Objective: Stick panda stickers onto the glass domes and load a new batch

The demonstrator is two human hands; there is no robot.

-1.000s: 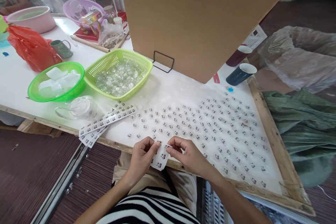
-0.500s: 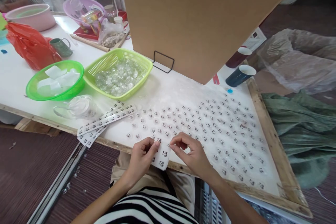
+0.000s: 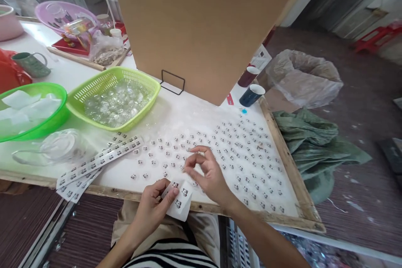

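Sticker strip (image 3: 180, 199), small panda prints

The sticker sheet (image 3: 180, 201) is thin glossy paper. The bench (image 3: 194, 113) has a matt white top with a rough bare-wood rim. Behind it stands matt brown cardboard (image 3: 201, 25). Beside that, the lime basket (image 3: 114, 98) is perforated plastic holding clear glassy beads (image 3: 114, 102).

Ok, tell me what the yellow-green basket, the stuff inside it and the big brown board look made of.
Basket: moulded plastic by the look, slightly glossy, with slotted lattice walls. Pieces inside: clear and glinting, so glass or clear plastic; the picture cannot settle which. Board: likely cardboard, matt plain brown, flat and standing in a wire stand.
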